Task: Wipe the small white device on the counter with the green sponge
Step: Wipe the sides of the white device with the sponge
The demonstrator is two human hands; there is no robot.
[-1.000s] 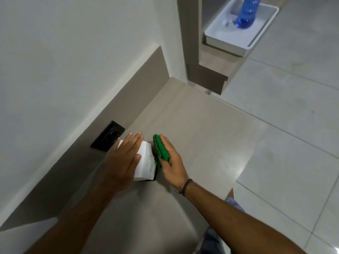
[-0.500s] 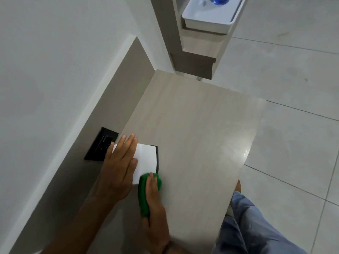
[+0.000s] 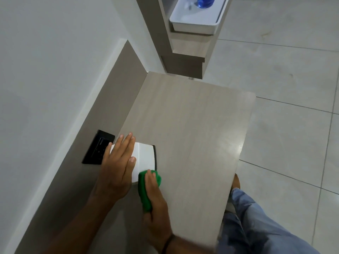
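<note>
Fingers of the right hand [image 3: 156, 204] curl around the green sponge [image 3: 146, 189], pressing it on the white device's [image 3: 144, 158] near corner. The left hand [image 3: 117, 165] lies flat and open on the device, on the tabletop [image 3: 192, 125] beside a black wall socket [image 3: 98, 147].

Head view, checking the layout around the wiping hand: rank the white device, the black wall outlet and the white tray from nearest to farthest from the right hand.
From the right hand, which holds the green sponge:
1. White device, just ahead, touched by the sponge.
2. Black wall outlet, left, on the backsplash.
3. White tray, far ahead on the shelf.
</note>
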